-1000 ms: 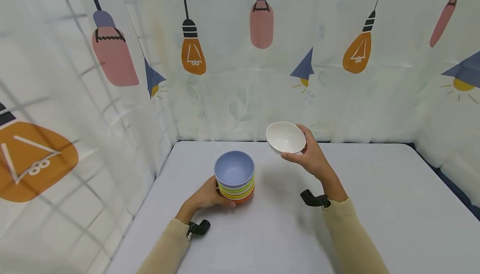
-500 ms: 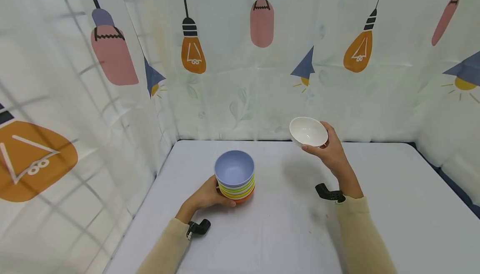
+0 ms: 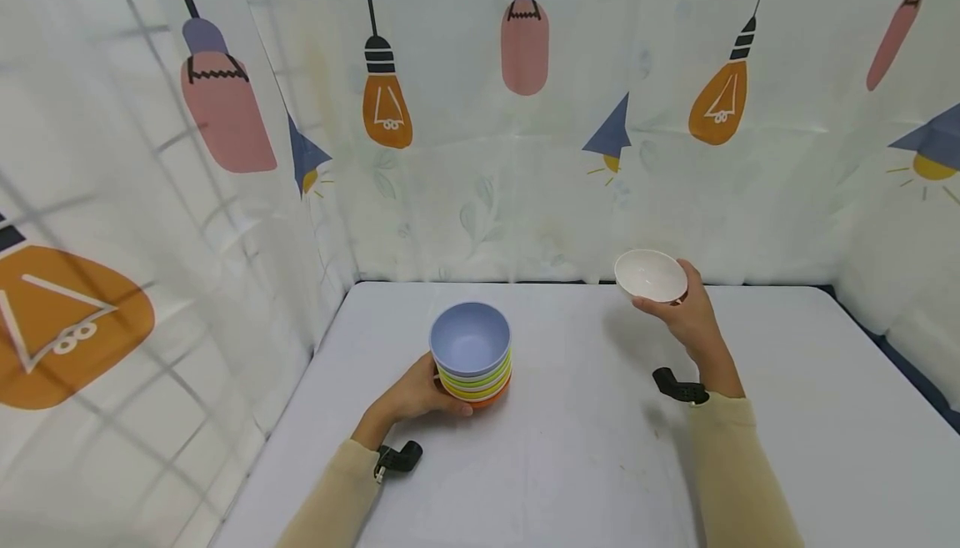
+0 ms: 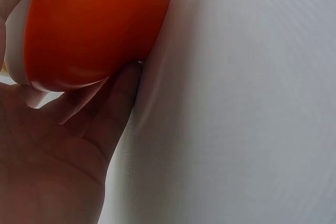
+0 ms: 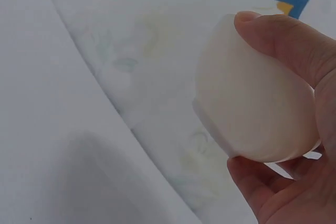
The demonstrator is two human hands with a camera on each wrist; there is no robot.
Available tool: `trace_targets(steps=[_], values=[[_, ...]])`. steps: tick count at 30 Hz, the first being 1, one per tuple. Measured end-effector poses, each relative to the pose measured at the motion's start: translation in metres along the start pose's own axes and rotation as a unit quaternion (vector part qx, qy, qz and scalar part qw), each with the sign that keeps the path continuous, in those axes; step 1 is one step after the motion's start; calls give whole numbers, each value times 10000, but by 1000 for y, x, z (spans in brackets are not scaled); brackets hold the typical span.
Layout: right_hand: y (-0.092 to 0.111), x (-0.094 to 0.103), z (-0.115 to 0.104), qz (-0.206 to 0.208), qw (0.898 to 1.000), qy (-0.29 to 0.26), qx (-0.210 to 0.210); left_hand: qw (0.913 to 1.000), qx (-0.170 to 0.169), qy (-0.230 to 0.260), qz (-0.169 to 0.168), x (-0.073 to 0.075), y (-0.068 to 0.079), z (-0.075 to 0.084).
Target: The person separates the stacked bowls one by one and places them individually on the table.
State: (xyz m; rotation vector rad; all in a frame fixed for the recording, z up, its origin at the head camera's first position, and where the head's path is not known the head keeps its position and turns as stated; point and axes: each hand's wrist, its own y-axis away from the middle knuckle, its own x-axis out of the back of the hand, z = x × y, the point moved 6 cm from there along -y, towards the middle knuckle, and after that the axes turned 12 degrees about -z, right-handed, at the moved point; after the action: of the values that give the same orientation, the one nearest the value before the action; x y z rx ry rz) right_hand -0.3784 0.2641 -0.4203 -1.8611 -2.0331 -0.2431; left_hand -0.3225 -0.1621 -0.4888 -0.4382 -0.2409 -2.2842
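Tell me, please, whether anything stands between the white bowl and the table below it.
Nothing visible does: the right hand holds the white bowl aloft, with the bowl stack on the table to its left.

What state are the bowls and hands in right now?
White bowl: empty, held above the table
Bowl stack: nested, opening upward
Blue bowl: empty, topmost in the stack
Orange bowl: lowest in the stack
Left hand: grips the stack low down
Right hand: grips the white bowl

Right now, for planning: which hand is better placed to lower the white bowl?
Likely the right hand: it holds the white bowl above the table; the left hand grips the stacked bowls.
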Motion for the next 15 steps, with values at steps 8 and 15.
trace_targets(steps=[8, 15], values=[[1, 11, 39, 218, 9985, 21, -508, 10000, -28, 44, -4, 0, 0, 1], [6, 23, 60, 414, 9958, 36, -822, 10000, -61, 7, -11, 0, 1, 1]])
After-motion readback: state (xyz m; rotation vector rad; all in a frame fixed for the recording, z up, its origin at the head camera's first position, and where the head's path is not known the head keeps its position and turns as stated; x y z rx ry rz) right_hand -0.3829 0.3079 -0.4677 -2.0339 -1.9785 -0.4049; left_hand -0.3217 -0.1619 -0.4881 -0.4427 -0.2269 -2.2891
